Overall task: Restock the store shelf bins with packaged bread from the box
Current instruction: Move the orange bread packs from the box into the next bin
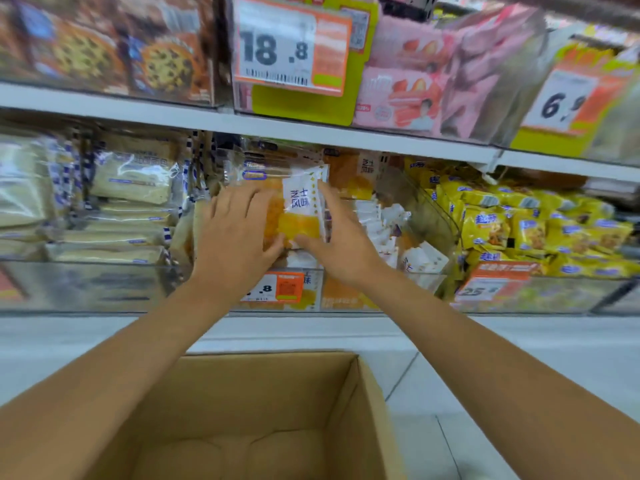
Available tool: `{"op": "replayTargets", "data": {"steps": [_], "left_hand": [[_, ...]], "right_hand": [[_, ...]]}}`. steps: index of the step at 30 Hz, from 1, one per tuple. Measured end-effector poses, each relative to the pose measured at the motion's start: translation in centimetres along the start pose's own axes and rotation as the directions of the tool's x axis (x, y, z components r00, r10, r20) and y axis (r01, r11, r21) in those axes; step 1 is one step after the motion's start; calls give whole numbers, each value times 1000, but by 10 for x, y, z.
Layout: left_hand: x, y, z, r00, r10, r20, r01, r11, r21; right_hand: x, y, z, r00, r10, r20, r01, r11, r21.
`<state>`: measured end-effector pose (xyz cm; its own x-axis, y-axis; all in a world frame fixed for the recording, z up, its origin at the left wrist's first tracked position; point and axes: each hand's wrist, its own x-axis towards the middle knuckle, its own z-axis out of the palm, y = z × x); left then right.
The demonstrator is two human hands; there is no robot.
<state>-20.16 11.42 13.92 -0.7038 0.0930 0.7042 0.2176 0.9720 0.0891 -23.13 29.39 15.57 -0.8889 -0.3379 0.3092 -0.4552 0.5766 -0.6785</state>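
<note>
Fingers (239, 199) of the left hand (235, 230) lie spread across the left face of the bread packet (301, 209), with the thumb tucked under its lower edge. Fingers (327, 199) of the right hand (339, 240) run up the packet's right edge, thumb meeting its bottom corner. Both hands are therefore clamped on the one packet.

The packet stands upright at 12 o'clock from the person, above the middle bin (381, 296) and touching the like packets already stacked there. Pale bread packs (131, 181) fill the bin at 10 o'clock and yellow snack bags (519, 230) the one at 2 o'clock.

The box (346, 410) sits at 6 o'clock on the floor. What shows of its bottom holds no packets, though the forearms hide part of it.

Assessment: placing step in hand, packet not yet seated. The next move calls for pressing it down and back among its neighbours, label facing out, then releasing with both hands. The box looks close to emptied, so restocking appears near complete.
</note>
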Motion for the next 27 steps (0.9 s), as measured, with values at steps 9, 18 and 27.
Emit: {"op": "replayTargets", "data": {"steps": [9,18,27], "left_hand": [[-33,-17,-30,993,-8,116,32,979,-200],[-198,-14,-18,734,-294,612,572,754,-323],[-342,-47,39,340,-398,852,820,570,-60]], "right_hand": [[-35,-11,18,927,38,-372,-112,978,-178],[-186,27,115,922,375,96,-358,921,-155],[-316,138,221,314,694,648,-616,668,-417]]}}
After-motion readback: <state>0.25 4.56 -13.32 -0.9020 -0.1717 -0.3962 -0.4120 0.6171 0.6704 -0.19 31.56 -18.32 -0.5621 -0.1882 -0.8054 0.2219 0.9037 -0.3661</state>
